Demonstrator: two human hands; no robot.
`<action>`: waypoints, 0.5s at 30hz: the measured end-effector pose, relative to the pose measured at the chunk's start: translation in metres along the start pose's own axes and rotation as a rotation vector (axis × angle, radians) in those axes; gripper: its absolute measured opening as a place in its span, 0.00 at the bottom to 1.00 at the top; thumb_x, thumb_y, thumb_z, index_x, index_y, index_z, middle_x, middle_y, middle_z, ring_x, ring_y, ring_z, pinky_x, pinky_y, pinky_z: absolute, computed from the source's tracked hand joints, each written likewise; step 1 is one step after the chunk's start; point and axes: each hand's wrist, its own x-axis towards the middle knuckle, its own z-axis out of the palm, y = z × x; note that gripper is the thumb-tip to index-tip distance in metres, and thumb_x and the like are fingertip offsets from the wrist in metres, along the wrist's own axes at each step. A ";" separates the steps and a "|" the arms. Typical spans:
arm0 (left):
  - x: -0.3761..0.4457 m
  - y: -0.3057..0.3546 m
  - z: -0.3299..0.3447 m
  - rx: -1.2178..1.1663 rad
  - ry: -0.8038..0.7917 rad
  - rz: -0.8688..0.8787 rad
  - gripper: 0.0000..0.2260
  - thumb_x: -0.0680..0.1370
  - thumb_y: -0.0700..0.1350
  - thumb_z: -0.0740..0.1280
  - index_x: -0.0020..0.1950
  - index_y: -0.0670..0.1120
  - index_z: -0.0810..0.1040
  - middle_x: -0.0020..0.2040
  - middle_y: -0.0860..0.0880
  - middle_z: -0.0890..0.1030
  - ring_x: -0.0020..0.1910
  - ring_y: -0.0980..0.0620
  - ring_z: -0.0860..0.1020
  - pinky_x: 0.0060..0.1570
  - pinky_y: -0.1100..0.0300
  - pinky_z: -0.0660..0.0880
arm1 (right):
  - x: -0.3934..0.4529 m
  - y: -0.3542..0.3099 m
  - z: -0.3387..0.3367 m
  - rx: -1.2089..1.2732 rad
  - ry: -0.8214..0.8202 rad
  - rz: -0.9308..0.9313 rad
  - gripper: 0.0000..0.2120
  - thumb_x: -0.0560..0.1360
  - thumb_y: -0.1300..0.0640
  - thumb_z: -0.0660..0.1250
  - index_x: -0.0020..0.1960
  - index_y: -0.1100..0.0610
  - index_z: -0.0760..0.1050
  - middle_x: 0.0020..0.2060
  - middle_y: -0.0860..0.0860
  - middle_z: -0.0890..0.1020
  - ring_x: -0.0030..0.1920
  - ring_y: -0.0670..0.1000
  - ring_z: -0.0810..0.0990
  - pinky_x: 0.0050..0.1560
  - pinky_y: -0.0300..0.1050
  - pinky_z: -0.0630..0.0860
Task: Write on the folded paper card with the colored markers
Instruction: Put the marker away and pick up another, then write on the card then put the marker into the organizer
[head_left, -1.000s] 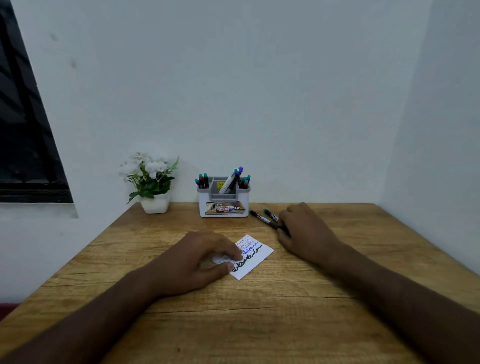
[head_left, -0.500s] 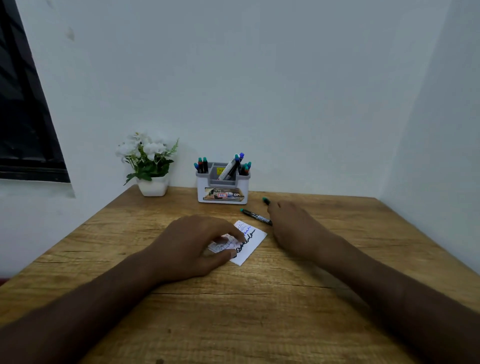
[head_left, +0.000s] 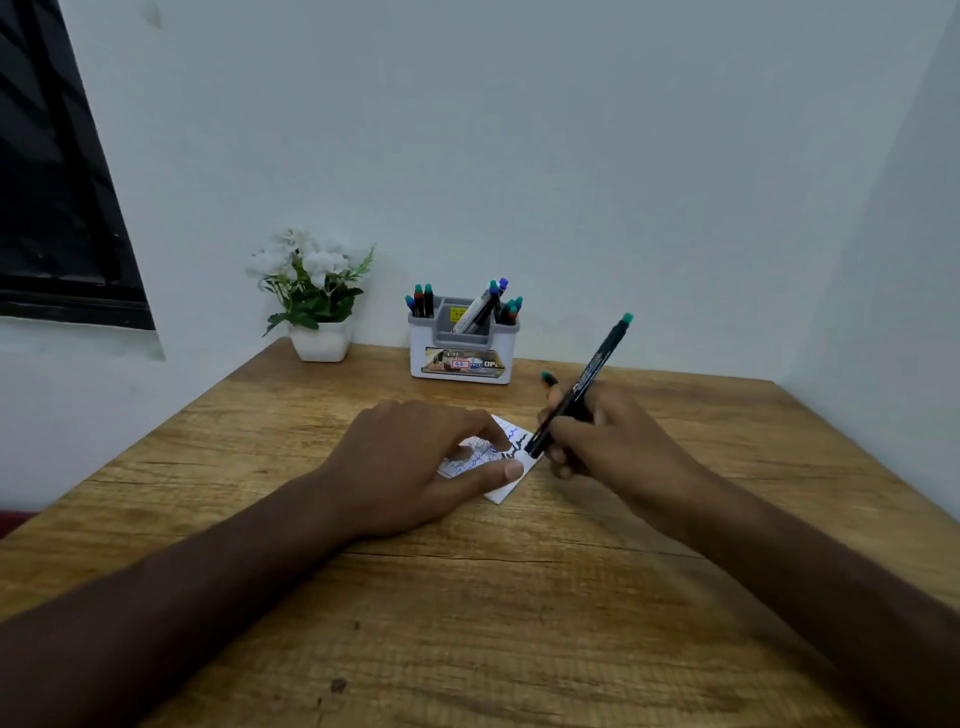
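Observation:
A small white paper card (head_left: 506, 491) with blue and black scribbles lies on the wooden table (head_left: 467, 623). My left hand (head_left: 415, 467) presses it down, fingers and thumb spread over its left part. My right hand (head_left: 608, 441) grips a black marker with a green end (head_left: 587, 382), held slanted, its lower end over the card's right edge. A second green-ended marker (head_left: 549, 378) lies on the table just behind my right hand, mostly hidden.
A white and grey marker holder (head_left: 462, 358) with several markers stands at the back of the table. A white pot of white flowers (head_left: 319, 340) sits to its left. Walls close off the back and right; a dark window is at the left.
My right hand has picked one marker up off the table and brought it over the card's right edge. My left hand has stayed on the card.

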 end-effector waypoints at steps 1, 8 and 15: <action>0.000 0.001 -0.001 0.004 -0.004 0.004 0.30 0.76 0.79 0.44 0.65 0.69 0.75 0.48 0.65 0.83 0.47 0.63 0.79 0.40 0.57 0.70 | -0.003 -0.002 0.004 0.101 -0.041 0.012 0.06 0.81 0.68 0.62 0.53 0.61 0.76 0.36 0.57 0.82 0.35 0.51 0.81 0.42 0.49 0.81; 0.002 0.002 -0.002 0.150 -0.019 0.045 0.25 0.83 0.66 0.43 0.76 0.64 0.66 0.46 0.56 0.83 0.39 0.54 0.79 0.31 0.57 0.64 | -0.004 0.009 0.015 0.110 -0.089 -0.178 0.10 0.84 0.57 0.68 0.62 0.59 0.84 0.53 0.55 0.89 0.56 0.54 0.88 0.62 0.53 0.84; 0.001 -0.005 0.000 0.148 -0.040 0.042 0.30 0.81 0.68 0.36 0.70 0.62 0.69 0.42 0.55 0.81 0.35 0.53 0.74 0.34 0.54 0.63 | -0.007 0.012 0.019 0.277 -0.060 -0.196 0.11 0.83 0.55 0.68 0.60 0.61 0.83 0.49 0.61 0.89 0.54 0.60 0.89 0.61 0.55 0.84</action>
